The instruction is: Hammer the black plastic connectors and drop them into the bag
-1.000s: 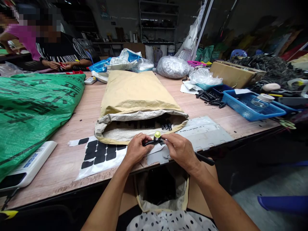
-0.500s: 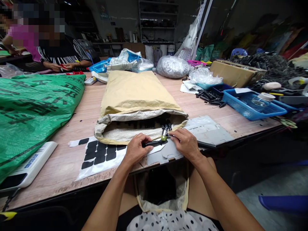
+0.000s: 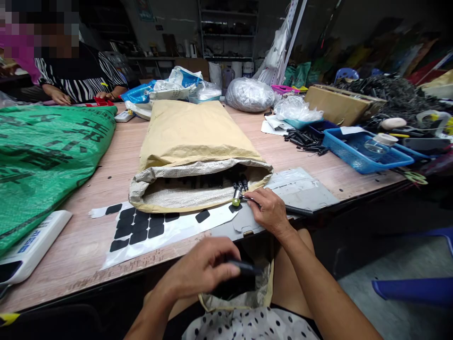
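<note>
My left hand [image 3: 203, 267], blurred by motion, is closed on a slim black part [image 3: 246, 267] above the open bag [image 3: 264, 278] in my lap. On the table edge my right hand [image 3: 267, 208] grips a small mallet [image 3: 236, 196] with a silver head and a yellow-green face. Its black handle runs out to the right, over a grey board [image 3: 307, 186]. Behind the mallet head lies a large tan sack [image 3: 198, 127], its mouth facing me with black parts inside. A white sheet [image 3: 187, 226] with black rounded-square stickers sits partly under the sack.
A green woven sack [image 3: 53, 151] and a white device [image 3: 38, 245] take up the left. To the right are loose black parts [image 3: 304, 139], a blue basket [image 3: 368, 153], a cardboard box [image 3: 339, 104] and scissors [image 3: 414, 177]. A co-worker [image 3: 78, 75] sits across the table.
My left hand has moved off the table, down toward me, carrying the black part over the lap bag. The right hand stays on the mallet. The view has shifted slightly.
</note>
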The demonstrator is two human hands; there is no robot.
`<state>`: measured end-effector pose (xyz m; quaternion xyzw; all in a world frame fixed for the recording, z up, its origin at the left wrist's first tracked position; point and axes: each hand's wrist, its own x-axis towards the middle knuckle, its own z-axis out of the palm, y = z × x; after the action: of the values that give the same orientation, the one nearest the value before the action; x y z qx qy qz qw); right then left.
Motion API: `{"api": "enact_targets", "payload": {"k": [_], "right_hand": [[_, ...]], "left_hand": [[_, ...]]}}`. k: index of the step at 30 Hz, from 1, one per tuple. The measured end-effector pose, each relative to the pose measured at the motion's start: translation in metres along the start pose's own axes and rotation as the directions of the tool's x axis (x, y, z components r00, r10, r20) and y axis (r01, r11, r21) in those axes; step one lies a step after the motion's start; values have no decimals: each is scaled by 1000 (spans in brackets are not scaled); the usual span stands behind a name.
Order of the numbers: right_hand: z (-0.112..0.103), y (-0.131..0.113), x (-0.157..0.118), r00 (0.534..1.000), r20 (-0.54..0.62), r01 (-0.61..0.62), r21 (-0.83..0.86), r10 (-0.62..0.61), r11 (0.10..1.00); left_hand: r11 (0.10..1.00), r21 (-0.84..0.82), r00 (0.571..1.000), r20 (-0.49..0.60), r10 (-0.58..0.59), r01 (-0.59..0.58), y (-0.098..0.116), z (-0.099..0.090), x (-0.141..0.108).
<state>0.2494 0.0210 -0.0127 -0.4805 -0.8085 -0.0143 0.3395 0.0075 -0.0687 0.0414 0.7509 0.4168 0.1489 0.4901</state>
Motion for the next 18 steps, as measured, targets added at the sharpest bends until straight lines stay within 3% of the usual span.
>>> {"api": "enact_targets", "payload": {"k": [2, 3, 6, 8, 11, 14, 16, 18], "right_hand": [[0, 0, 0, 1000, -2, -1, -3, 1, 1000], [1, 0, 0, 1000, -3, -4, -4, 4, 1000], [1, -1, 0, 1000, 3, -9, -9, 9, 1000], [1, -1, 0, 1000, 8, -10, -12, 10, 1000], [1, -1, 0, 1000, 7, -13, -7, 13, 1000], [1, -1, 0, 1000, 9, -15, -12, 15, 1000], [0, -2, 0, 1000, 12, -17, -20, 17, 1000], [0, -3, 0, 1000, 14, -20, -21, 20, 1000]], "left_hand": [[999, 29, 989, 138, -43, 40, -1, 23, -4], [995, 72, 986, 153, -72, 62, -8, 36, -2], [956, 210, 970, 87, -225, 203, -45, 76, 10], [918, 237, 937, 68, -341, 317, -72, 98, 20], [891, 251, 912, 67, -406, 378, -86, 112, 25], [932, 244, 943, 134, -306, 268, -60, 92, 21], [979, 155, 969, 187, -164, 136, -32, 62, 19], [997, 51, 988, 139, -64, 58, -11, 22, 24]]}}
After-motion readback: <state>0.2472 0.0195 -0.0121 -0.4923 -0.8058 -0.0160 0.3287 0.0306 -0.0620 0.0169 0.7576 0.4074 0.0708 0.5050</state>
